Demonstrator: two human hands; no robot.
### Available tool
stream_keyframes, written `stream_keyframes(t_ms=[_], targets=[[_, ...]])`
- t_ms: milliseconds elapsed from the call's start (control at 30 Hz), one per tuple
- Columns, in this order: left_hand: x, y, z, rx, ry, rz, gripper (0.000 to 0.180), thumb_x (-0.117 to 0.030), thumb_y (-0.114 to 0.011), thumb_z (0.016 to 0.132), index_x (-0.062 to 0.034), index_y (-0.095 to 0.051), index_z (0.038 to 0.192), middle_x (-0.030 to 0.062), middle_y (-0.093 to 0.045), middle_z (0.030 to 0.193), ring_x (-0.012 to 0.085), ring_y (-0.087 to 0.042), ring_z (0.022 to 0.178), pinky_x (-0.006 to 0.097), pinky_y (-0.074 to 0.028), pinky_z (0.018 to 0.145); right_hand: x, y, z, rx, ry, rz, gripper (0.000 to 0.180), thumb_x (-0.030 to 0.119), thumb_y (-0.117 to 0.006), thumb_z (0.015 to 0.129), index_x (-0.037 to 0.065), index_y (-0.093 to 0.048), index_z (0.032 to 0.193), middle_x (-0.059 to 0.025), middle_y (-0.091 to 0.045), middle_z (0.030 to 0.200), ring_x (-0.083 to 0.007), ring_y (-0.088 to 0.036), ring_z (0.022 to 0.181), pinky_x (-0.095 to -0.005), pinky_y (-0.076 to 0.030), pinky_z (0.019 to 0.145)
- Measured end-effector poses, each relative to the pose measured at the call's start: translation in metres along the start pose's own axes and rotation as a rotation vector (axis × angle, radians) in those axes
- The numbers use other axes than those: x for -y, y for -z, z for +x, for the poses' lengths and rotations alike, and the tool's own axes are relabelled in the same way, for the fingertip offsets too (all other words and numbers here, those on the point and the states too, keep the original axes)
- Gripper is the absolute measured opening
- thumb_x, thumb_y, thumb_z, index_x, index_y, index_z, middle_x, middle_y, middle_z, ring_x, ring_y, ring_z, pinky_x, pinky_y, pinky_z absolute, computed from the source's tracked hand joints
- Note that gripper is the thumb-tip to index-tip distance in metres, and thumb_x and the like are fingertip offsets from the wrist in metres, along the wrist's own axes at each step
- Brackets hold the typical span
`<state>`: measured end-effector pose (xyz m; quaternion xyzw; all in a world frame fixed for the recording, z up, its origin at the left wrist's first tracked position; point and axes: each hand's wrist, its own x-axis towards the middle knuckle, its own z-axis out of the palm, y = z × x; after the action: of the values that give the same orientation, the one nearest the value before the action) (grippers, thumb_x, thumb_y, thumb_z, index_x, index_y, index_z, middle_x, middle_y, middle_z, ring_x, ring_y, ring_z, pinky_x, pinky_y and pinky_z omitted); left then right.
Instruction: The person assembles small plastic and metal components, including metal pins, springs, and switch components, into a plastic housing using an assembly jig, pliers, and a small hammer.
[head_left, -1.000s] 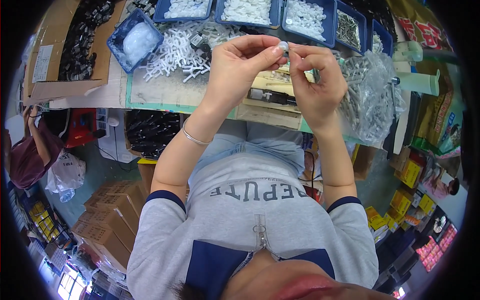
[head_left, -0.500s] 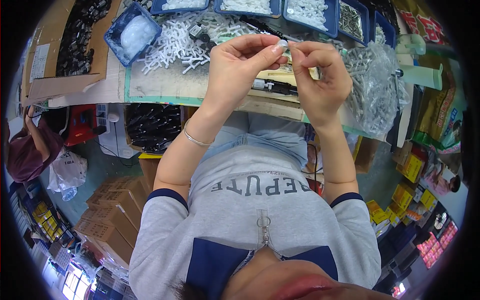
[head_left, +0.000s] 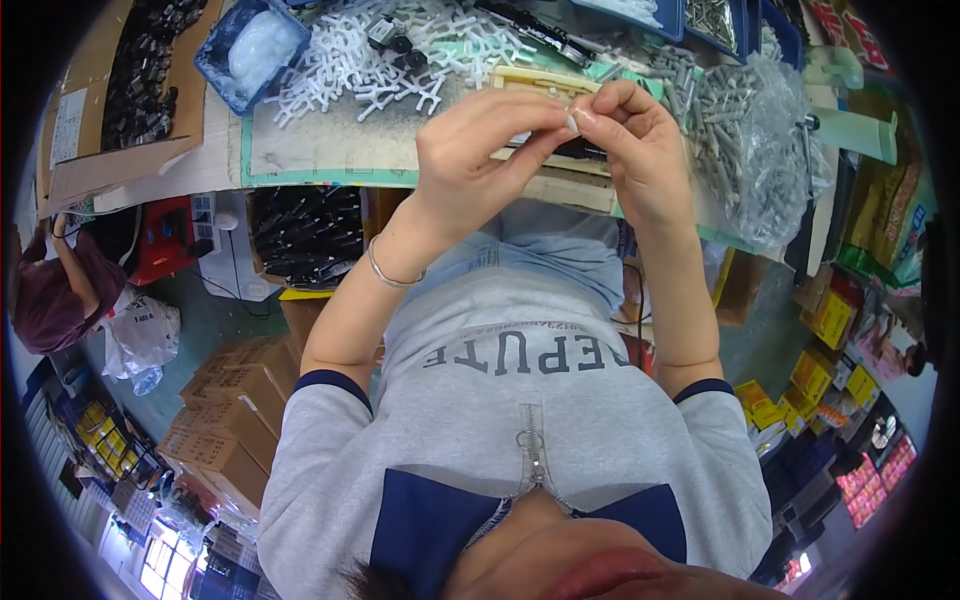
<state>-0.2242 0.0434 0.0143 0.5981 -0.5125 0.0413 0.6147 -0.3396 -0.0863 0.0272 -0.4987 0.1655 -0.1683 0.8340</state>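
Note:
Above the near edge of the workbench, both my hands meet fingertip to fingertip. My left hand point(head_left: 485, 145) is closed in a pinch on a small white plastic piece point(head_left: 572, 123). Right beside it, the thumb and forefinger of my right hand point(head_left: 640, 145) are pressed together at the same piece; whether they grip a second small part is hidden. Under and behind the hands lies a cream-coloured fixture point(head_left: 535, 78), mostly covered by them. A dark elongated part shows partly below the fingers.
White branched plastic parts point(head_left: 400, 95) are heaped behind my left hand. A blue bin point(head_left: 212, 62) holds a whitish, gel-like mass. To the right, a clear plastic bag point(head_left: 775, 160) lies with grey cylindrical parts. A cardboard box point(head_left: 75, 130) of black parts stands far left.
Both hands have come lower and nearer to me, still joined at the fingertips around the small white piece. The view has shifted slightly, so the bench sits higher in it.

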Motion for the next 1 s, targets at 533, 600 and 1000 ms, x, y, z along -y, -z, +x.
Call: stream_keyframes(t_ms=[533,600,1000], targets=[[-0.005,0.005,-0.037,0.327,-0.35,0.323,0.022,-0.005,-0.064,0.065,0.0044,-0.062,0.084,0.0142,-0.065,0.089,0.0233,-0.066,0.077,0.029,-0.056,0.062,0.003,-0.007,-0.048,-0.027,0.308,-1.195,0.012,0.009,-0.072,0.074,0.006,-0.069,0.086,-0.006,-0.062,0.089,-0.0237,-0.058,0.084,-0.0326,-0.042,0.076],[-0.003,0.003,-0.037,0.315,-0.355,0.338,0.022,-0.006,-0.064,0.065,0.0045,-0.062,0.084,0.0141,-0.065,0.089,0.0231,-0.066,0.078,0.029,-0.055,0.062,0.002,-0.007,-0.044,0.002,0.333,-1.253,0.011,0.009,-0.071,0.075,0.006,-0.068,0.085,-0.0049,-0.062,0.087,-0.0227,-0.058,0.082,-0.0327,-0.04,0.076],[0.002,-0.005,-0.051,0.288,-0.129,0.505,0.021,-0.011,-0.073,0.07,-0.0042,-0.068,0.089,0.0038,-0.059,0.074,0.0186,-0.056,0.061,0.028,-0.044,0.05,-0.03,0.02,-0.012,0.063,0.544,-1.496,0.013,0.009,-0.07,0.074,0.011,-0.063,0.085,-0.0009,-0.059,0.08,-0.0193,-0.056,0.078,-0.0335,-0.037,0.077]])
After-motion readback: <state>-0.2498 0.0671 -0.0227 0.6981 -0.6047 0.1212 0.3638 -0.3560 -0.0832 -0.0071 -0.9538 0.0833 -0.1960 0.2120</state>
